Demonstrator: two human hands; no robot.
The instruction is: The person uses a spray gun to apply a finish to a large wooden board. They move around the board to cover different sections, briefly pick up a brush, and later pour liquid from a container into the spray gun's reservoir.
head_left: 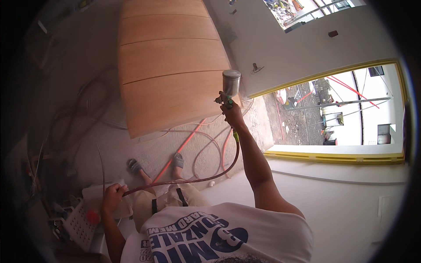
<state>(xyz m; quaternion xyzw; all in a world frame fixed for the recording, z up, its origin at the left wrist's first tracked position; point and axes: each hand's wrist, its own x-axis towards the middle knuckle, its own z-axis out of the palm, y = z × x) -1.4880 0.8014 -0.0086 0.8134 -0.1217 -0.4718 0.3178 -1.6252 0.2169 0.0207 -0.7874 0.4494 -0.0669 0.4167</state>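
Observation:
My right hand (232, 114) is closed round the grip of a spray gun (226, 100), with my arm stretched forward. A silver metal cup (231, 81) stands upright on top of the gun. The gun is beside the right edge of a large light-wood panel (171, 65) marked by several dark cross lines. From a yellow-green fitting under the gun, a dark red air hose (193, 180) sags across my legs to my left side. There my left hand (114, 196) is closed on the hose, near my left hip.
Orange and brown hoses (193, 141) loop over the dusty concrete floor around my slippers (177, 160). A white plastic basket (80, 223) with tools stands at the lower left. On the right, a yellow-taped opening (333, 158) in the white wall looks onto rubble outside.

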